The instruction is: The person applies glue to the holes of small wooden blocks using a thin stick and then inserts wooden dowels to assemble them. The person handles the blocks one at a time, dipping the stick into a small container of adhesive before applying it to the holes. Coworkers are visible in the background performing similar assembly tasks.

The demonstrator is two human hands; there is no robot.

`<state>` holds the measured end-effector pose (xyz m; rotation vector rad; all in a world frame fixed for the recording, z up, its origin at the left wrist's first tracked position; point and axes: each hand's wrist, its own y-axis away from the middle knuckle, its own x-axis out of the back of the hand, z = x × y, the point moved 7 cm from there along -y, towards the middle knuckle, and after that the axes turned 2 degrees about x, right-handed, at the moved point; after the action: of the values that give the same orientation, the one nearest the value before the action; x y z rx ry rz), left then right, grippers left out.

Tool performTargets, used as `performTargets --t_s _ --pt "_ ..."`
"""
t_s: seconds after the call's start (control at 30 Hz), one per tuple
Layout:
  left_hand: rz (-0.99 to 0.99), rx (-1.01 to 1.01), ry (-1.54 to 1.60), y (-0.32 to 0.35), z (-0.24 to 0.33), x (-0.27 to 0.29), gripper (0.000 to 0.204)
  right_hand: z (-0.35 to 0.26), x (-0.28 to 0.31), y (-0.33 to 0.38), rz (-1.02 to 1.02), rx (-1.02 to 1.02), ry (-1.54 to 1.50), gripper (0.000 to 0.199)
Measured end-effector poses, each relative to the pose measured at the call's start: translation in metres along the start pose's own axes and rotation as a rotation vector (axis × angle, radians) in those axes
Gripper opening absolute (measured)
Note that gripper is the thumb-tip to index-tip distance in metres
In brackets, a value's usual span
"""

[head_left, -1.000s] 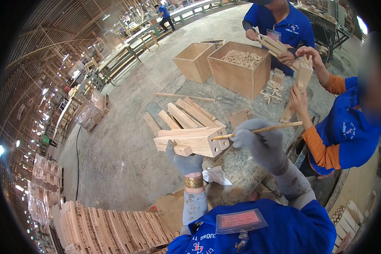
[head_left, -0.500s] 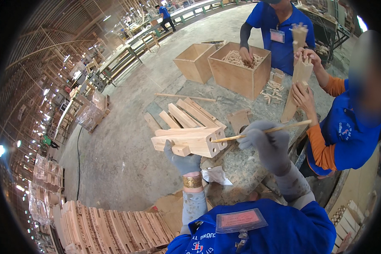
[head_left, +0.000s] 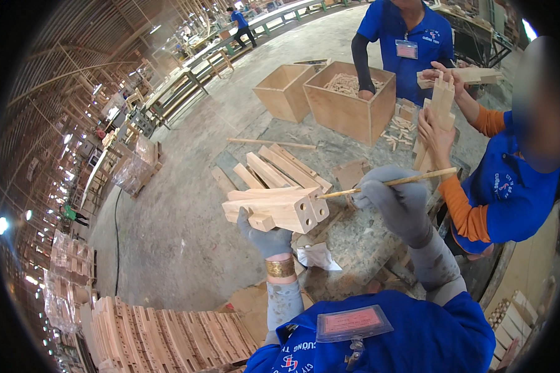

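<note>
Left hand gripping, thumb pointing up, left forearm reaching ahead; right hand sitting higher, curling into pinch, right forearm slanting inward.

Blocks rest in the left hand, left of the right hand's fingers. Beyond these fingers stands a bin with dowels in it.

Left hand: some fingers are hiding behind the wooden pieces.
Stick: whether its tip is touching wood isn't showing clearly.
Black-sleeved co-worker's hand: the crate is hiding its fingers.
Orange-sleeved co-worker's head: a blur is covering it.
</note>
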<state>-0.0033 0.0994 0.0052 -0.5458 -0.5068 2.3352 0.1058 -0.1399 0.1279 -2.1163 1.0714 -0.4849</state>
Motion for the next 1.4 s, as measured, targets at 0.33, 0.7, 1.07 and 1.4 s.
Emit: performTargets --t_s 0.33,0.7,1.07,1.4 --pt "0.168 -0.05 -0.182 0.008 0.013 -0.001 0.047 -0.004 -0.008 -0.004 -0.035 0.127 0.123 0.005" --pt "0.213 0.014 -0.001 0.003 0.002 0.008 0.045 0.022 0.001 0.023 0.303 -0.265 -0.196 0.011" --pt "0.153 0.211 0.412 0.0 -0.003 0.0 0.051 0.005 -0.007 0.014 0.119 -0.22 -0.196 0.009" --pt "0.154 0.2 0.09 0.0 0.007 -0.012 0.065 -0.003 -0.023 -0.002 -0.065 -0.01 -0.07 0.003"
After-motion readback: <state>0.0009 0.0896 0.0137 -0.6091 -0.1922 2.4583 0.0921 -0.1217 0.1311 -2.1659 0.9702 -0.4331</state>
